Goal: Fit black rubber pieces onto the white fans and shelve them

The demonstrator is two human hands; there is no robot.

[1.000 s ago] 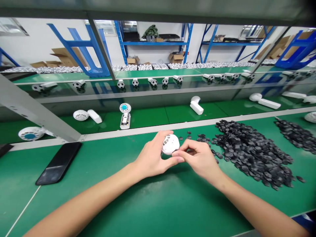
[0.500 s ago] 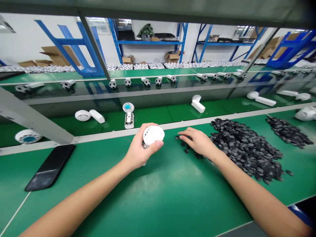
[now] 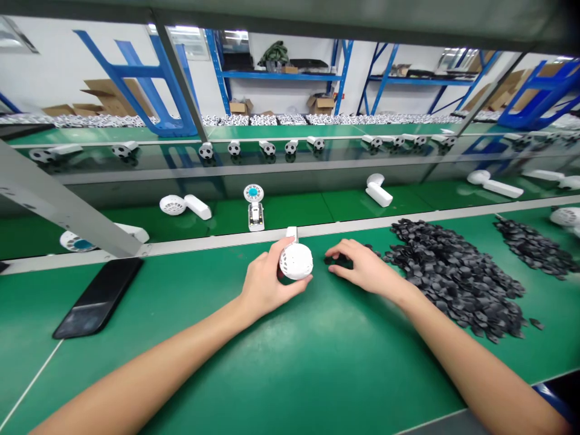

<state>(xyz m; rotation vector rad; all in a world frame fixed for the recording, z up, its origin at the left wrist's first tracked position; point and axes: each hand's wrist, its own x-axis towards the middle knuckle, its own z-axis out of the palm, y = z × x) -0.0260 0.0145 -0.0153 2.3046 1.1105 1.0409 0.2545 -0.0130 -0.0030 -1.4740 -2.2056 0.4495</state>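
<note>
My left hand [image 3: 267, 275] is closed around a white handheld fan [image 3: 296, 261], with its round, slotted head facing up and its white handle pointing away from me. To the right, my right hand [image 3: 362, 264] hovers low over a few small black plastic pieces [image 3: 345, 262]. Its thumb and fingers are curved but apart, and black pieces show in the gap between them. Past that wrist lies a large pile of the same black pieces [image 3: 453, 272] on the green work surface [image 3: 290, 374].
A black phone [image 3: 99, 296] lies at the left. Behind the table's pale rim [image 3: 217, 241], white fans [image 3: 198, 206] rest on a green conveyor belt [image 3: 308, 208]. A metal post [image 3: 67, 199] slants at the left. A smaller black pile [image 3: 534, 244] sits far right.
My left hand has moved right with the fan, whose handle now shows beyond the head. The right thumb and fingers have curled around the small black pieces. Belt fans appear farther right.
</note>
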